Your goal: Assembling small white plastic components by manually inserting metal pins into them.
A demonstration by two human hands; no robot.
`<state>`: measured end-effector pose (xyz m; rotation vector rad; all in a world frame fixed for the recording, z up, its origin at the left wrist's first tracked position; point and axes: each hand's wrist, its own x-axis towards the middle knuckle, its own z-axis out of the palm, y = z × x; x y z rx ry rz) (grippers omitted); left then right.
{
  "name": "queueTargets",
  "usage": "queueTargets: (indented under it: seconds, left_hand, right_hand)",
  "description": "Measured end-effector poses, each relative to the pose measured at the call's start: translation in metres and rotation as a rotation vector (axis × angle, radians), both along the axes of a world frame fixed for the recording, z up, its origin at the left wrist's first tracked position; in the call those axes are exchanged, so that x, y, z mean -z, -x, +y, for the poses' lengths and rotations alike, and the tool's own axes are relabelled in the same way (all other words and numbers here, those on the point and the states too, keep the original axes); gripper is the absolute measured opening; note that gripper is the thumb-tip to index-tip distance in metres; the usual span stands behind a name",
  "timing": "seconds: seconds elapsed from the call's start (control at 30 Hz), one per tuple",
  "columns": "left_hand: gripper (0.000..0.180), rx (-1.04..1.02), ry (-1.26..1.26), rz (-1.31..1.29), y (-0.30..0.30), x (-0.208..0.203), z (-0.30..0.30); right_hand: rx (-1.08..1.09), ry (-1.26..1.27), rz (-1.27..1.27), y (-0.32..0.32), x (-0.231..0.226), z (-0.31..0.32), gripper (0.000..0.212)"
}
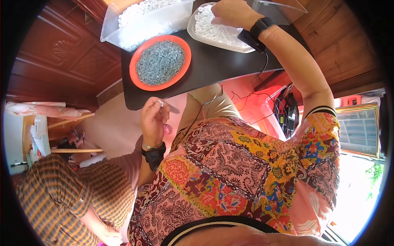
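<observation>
My left hand (152, 119) is closed in front of the black table's near edge, pinching a small white plastic clip (160, 103) between thumb and fingertips. My right hand (234, 14) reaches into a shallow white tub (242, 50) heaped with small white plastic clips (205, 26). Its fingers are bunched at the clips, and whatever lies between them is hidden. Between the hands, nearer the left one, an orange-red plate (188, 61) holds a pile of small grey metal nails or screws (160, 62).
A translucent bin (107, 33) of more white pieces stands behind the plate on the black table (209, 67). A cable (262, 67) hangs from my right wrist device. Below right is a red crate (271, 108). Another person in a checked garment (53, 197) is at left.
</observation>
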<state>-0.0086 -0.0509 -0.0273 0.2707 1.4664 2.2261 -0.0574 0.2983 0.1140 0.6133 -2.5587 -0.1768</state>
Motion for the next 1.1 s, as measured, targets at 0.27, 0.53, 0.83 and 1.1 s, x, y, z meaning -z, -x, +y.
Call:
queueTargets:
  seconds: [0.27, 0.53, 0.83, 1.1]
  left_hand:
    - [0.021, -0.011, -0.039, 0.046, -0.006, 0.002, -0.003]
    - [0.02, -0.007, -0.029, 0.022, 0.001, 0.004, -0.001]
    - [0.02, -0.013, -0.049, 0.029, -0.006, 0.001, 0.001]
    - [0.019, 0.023, -0.069, 0.024, -0.003, 0.009, 0.0]
  right_hand:
    - [0.093, -0.212, -0.162, 0.018, 0.025, -0.018, 0.016]
    - [0.363, -0.178, -0.271, 0.031, 0.013, 0.0, 0.014]
    - [0.262, 0.004, -0.456, 0.035, 0.023, -0.031, 0.019]
    - [0.213, -0.061, -0.253, 0.034, 0.02, 0.006, 0.017]
